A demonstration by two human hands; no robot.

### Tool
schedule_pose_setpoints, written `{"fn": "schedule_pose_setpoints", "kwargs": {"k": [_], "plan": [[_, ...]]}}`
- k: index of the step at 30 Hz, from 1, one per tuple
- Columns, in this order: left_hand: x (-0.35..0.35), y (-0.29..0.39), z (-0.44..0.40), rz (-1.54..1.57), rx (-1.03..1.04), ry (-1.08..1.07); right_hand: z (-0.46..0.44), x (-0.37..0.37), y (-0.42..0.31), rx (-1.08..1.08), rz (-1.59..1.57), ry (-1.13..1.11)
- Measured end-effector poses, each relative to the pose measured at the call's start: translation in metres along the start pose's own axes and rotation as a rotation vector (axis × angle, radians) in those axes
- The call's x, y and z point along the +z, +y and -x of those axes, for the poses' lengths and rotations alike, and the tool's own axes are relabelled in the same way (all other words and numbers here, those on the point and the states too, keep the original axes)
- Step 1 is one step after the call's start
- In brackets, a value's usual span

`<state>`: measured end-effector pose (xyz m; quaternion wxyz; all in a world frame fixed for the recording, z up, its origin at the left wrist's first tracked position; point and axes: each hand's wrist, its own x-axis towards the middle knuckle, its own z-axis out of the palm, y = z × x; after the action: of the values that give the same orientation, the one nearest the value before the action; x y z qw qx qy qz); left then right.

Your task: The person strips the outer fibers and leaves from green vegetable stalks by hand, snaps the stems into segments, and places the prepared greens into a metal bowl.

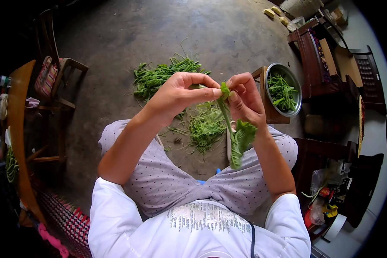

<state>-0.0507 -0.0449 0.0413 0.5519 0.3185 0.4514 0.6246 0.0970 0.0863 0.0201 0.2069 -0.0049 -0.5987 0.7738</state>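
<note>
hands (185, 92) pinch a leafy stem (224, 112) — more greens (164, 78) (heaped) beyond.

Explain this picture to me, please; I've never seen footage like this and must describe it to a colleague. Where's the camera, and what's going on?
There is no machine here: these are a person's own bare hands. The single picture comes from a camera worn on the head, looking forward and down, so the lap and white shirt show below. The left hand and right hand meet in front, their fingertips pinching the top of a leafy green stem that hangs down. On the floor beyond lie a larger pile of greens and, nearer, a finer, tangled heap. To the right, a metal bowl containing greens sits on a wooden stool.
</note>
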Motion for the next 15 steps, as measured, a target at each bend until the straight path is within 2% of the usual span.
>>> {"fn": "schedule_pose_setpoints", "kwargs": {"k": [1, 3, 8, 11, 14, 15], "plan": [[0.0, -0.001, 0.0, -0.017, -0.002, -0.021, 0.0, 0.002, 0.0, -0.057, 0.014, 0.005], [-0.001, -0.003, -0.002, -0.033, -0.005, -0.043, 0.0, 0.001, 0.0, -0.04, 0.023, -0.009], [-0.007, -0.014, -0.008, 0.175, -0.149, -0.124, 0.001, 0.007, -0.001, -0.026, 0.03, 0.018], [-0.005, -0.016, -0.01, 0.175, -0.151, -0.137, 0.002, 0.005, -0.001, 0.008, 0.095, -0.02], [-0.005, -0.02, -0.011, 0.195, -0.166, -0.106, 0.001, 0.008, -0.006, 0.039, 0.086, 0.04], [-0.006, -0.02, -0.012, 0.196, -0.166, -0.107, -0.001, 0.009, -0.012, 0.113, 0.057, 0.021]]}}
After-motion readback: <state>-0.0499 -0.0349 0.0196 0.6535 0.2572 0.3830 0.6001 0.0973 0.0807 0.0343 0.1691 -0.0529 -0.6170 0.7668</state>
